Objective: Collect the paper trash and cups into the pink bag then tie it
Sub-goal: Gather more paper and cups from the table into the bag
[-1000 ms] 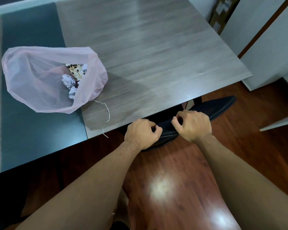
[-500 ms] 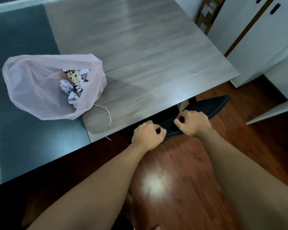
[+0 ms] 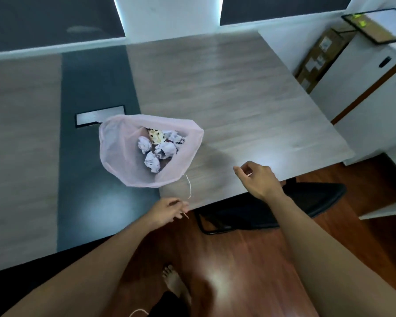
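- The bench (image 3: 238,88) carried the bag near its front edge.
- A black chair (image 3: 318,197) sat tucked under it.
- The bag (image 3: 119,156) stood open, holding paper balls (image 3: 167,149) and a spotted cup (image 3: 155,136).
- The right hand (image 3: 258,179) hovered over the bench edge, its fingers loosely curled and holding nothing.
- The left hand (image 3: 167,210) pinched the bag's string (image 3: 189,186).

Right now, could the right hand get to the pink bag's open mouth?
Probably yes. The right hand hovers at the edge of the table holding nothing, and nothing lies on the wood between it and the pink bag. The left hand pinches the string lower down, out of that path.
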Motion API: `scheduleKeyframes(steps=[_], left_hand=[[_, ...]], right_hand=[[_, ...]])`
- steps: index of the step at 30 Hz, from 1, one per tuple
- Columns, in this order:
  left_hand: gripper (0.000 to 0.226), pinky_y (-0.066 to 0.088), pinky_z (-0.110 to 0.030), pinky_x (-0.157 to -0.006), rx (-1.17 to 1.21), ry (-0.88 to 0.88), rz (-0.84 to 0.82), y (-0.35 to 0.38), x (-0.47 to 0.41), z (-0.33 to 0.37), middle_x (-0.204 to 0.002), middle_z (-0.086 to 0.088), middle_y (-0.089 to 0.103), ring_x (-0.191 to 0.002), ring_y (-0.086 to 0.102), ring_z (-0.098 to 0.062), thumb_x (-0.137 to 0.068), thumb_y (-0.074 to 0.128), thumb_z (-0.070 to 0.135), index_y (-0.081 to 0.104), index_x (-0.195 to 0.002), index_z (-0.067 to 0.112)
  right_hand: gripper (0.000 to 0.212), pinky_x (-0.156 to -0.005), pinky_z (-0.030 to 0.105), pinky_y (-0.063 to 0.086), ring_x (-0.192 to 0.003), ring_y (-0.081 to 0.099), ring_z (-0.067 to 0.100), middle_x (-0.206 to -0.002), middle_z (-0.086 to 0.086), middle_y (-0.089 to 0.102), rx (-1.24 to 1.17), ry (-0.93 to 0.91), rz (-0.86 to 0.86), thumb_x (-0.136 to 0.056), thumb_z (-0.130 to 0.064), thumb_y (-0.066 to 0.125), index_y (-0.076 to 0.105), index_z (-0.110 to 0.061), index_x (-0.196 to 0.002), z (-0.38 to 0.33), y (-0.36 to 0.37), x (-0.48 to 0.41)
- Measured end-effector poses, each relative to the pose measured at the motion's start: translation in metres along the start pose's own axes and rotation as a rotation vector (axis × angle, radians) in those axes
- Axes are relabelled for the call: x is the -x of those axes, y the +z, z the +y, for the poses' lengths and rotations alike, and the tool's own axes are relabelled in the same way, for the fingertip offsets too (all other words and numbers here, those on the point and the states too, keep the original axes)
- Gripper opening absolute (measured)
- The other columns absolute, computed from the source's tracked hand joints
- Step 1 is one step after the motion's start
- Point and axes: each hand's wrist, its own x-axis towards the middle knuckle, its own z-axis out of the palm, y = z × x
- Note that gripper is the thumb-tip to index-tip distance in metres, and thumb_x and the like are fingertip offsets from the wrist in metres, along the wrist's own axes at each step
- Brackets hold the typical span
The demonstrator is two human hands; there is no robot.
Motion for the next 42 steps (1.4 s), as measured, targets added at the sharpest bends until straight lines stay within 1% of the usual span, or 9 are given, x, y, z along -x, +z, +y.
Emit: scheduleKeyframes(steps=[3,7,10,12,18,26,31,38,42], left_hand=[[0.039,0.061,-0.043,-0.095,0.041,-0.093,0.088,-0.048,0.019,-0.021,-0.121,-0.002,0.081,-0.095,0.076,-0.017,-0.108,0.058,0.053,0.074,-0.12,0.021],[0.078,0.058,-0.038,-0.082,0.132,-0.147,0.31,-0.098,0.036,-0.029,-0.12,0.011,0.07,-0.103,0.076,-0.017,-0.082,0.067,0.089,0.061,-0.123,0.024],[0.096,0.057,-0.037,-0.082,0.299,-0.094,0.49,-0.122,0.037,-0.023,-0.121,0.012,0.066,-0.108,0.072,-0.015,-0.064,0.079,0.093,0.054,-0.128,0.026],[0.075,0.054,-0.033,-0.077,0.373,-0.033,0.556,-0.132,0.034,-0.016,-0.113,0.01,0.073,-0.102,0.072,-0.013,-0.074,0.085,0.078,0.063,-0.121,0.025],[0.019,0.06,-0.04,-0.08,0.576,-0.038,0.719,-0.152,0.021,-0.012,-0.105,-0.005,0.082,-0.089,0.077,-0.023,-0.103,0.071,0.038,0.077,-0.109,0.02],[0.02,0.061,-0.025,-0.063,1.008,0.021,0.855,-0.183,0.065,-0.033,-0.091,-0.002,0.07,-0.074,0.067,-0.014,-0.109,0.065,0.036,0.07,-0.107,0.017],[0.036,0.062,-0.031,-0.074,1.134,0.035,0.996,-0.214,0.107,-0.069,-0.105,-0.006,0.082,-0.088,0.076,-0.018,-0.102,0.07,0.053,0.071,-0.102,0.016],[0.063,0.062,-0.031,-0.081,1.188,0.06,1.104,-0.26,0.163,-0.128,-0.119,-0.004,0.083,-0.11,0.079,-0.022,-0.097,0.07,0.065,0.073,-0.124,0.008],[0.051,0.063,-0.038,-0.09,1.19,0.0,1.142,-0.3,0.182,-0.178,-0.115,-0.005,0.084,-0.109,0.079,-0.026,-0.102,0.068,0.057,0.074,-0.123,0.011]], right_hand=[[0.051,-0.092,0.041,0.058,-0.104,0.071,0.019,-0.108,-0.011,0.076,-0.083,-0.046,0.007,-0.094,-0.08,0.052,0.07,-0.034,-0.11,-0.039,0.007,-0.015],[0.075,-0.099,0.048,0.058,-0.11,0.07,0.022,-0.131,-0.007,0.067,-0.189,-0.12,0.018,-0.086,-0.086,0.062,0.05,-0.035,-0.141,-0.085,0.018,-0.038],[0.099,-0.104,0.05,0.057,-0.123,0.065,0.027,-0.152,0.004,0.048,-0.205,-0.192,0.011,-0.083,-0.075,0.078,0.034,-0.028,-0.157,-0.119,0.027,-0.062],[0.097,-0.109,0.048,0.054,-0.128,0.062,0.031,-0.156,0.012,0.042,-0.18,-0.237,0.006,-0.086,-0.056,0.086,0.035,-0.019,-0.159,-0.141,0.031,-0.081],[0.02,-0.081,0.033,0.044,-0.106,0.07,0.036,-0.108,0.013,0.076,-0.157,-0.273,-0.013,-0.103,-0.03,0.067,0.072,-0.012,-0.109,-0.198,0.048,-0.132],[0.047,-0.076,0.044,0.052,-0.08,0.064,0.033,-0.081,0.013,0.068,-0.333,-0.317,-0.149,-0.11,-0.043,0.056,0.067,-0.003,-0.088,-0.282,0.089,-0.156],[0.048,-0.055,0.035,0.036,-0.06,0.049,0.022,-0.064,0.004,0.056,-0.339,-0.392,-0.291,-0.106,-0.042,0.066,0.061,-0.012,-0.069,-0.349,0.115,-0.136],[0.062,-0.049,0.031,0.028,-0.062,0.042,0.021,-0.068,0.009,0.047,-0.277,-0.561,-0.426,-0.099,-0.051,0.074,0.055,0.002,-0.073,-0.447,0.172,-0.094],[0.067,-0.054,0.034,0.031,-0.06,0.041,0.02,-0.065,0.006,0.048,-0.254,-0.642,-0.439,-0.101,-0.053,0.069,0.054,0.006,-0.074,-0.507,0.208,-0.069]])
